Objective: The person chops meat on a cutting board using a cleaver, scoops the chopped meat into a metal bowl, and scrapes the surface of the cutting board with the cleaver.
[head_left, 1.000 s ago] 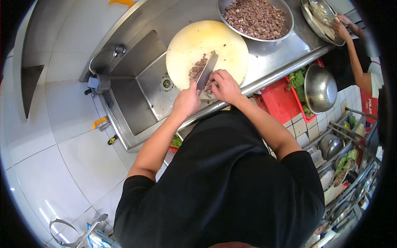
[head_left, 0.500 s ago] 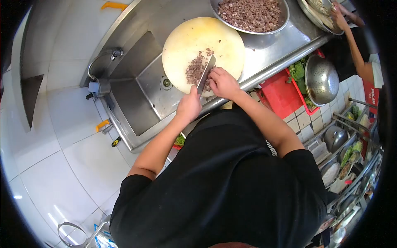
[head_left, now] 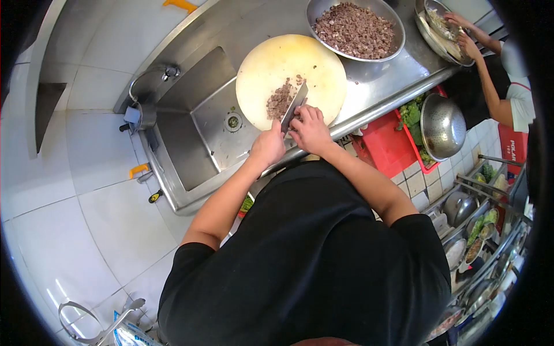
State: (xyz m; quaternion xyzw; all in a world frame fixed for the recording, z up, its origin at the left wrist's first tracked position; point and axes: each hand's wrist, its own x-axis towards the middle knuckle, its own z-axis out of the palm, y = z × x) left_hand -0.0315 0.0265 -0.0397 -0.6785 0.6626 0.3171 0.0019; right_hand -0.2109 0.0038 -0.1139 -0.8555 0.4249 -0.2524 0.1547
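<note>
My left hand (head_left: pixel 268 146) is wrapped round the handle of a cleaver (head_left: pixel 297 102), whose broad blade points away from me over the board. Curled fingers of my right hand (head_left: pixel 311 130) press against the blade's right side, on brown meat (head_left: pixel 303 115) that they mostly hide. To the left of the blade lies a small heap of diced meat (head_left: pixel 280 101). Under all this is a round, pale yellow cutting board (head_left: pixel 259 66), partly over the sink. A steel bowl (head_left: pixel 398 50) of diced brown meat (head_left: pixel 355 30) stands beyond the board.
A steel sink (head_left: pixel 190 138) with a tap (head_left: pixel 169 72) lies to the left. Below the counter at right are a red crate (head_left: pixel 384 147), leafy greens (head_left: pixel 411 115) and a colander (head_left: pixel 443 127). Another person's hands (head_left: pixel 466 37) work over a bowl at top right.
The view has shifted, so the counter sits slightly lower and further right. My hands stay at the meat with the cleaver; the blade is slightly more tilted.
</note>
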